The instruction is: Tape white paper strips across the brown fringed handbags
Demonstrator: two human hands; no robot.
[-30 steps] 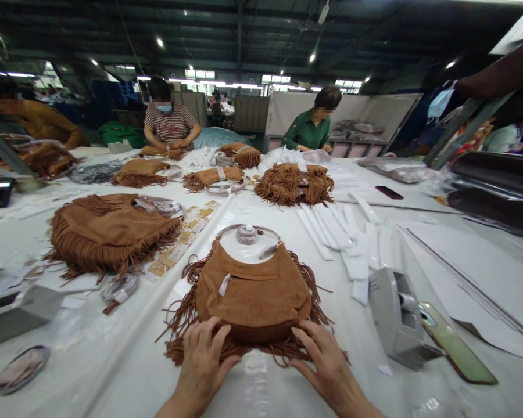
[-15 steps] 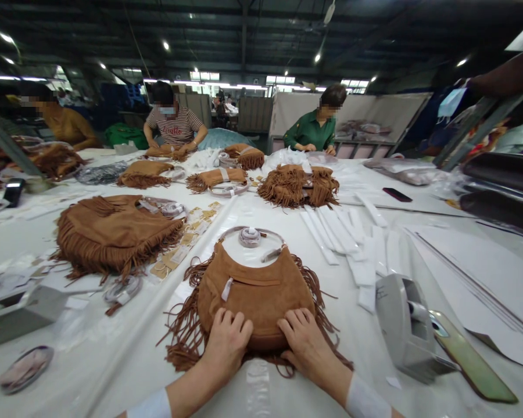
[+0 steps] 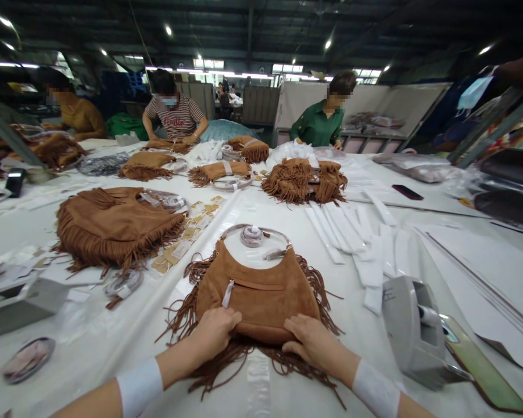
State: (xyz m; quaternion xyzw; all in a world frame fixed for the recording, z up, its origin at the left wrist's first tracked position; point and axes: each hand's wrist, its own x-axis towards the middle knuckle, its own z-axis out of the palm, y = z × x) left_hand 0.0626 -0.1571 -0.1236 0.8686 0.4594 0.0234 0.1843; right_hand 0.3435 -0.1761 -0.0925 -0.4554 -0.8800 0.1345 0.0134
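A brown suede handbag with long fringe lies flat in front of me, its zipped face up. Its strap is wrapped, and a coiled strap sits inside the handle's loop. My left hand is closed at the bag's lower left edge, just below the wrapped zipper pull. Over the lower right edge, my right hand grips with fingers on the front and thumb at the bottom. Loose fringe hangs out below the bag, between and under my hands.
Another fringed bag lies at left beside paper tags. White strips, a grey tape dispenser and a green phone are on the right. Further bags lie behind, where co-workers work across the table.
The fringe below the bag now spreads out toward me. My left hand has turned and curled in closer to the zipper pull; my right hand stays on the lower right edge.
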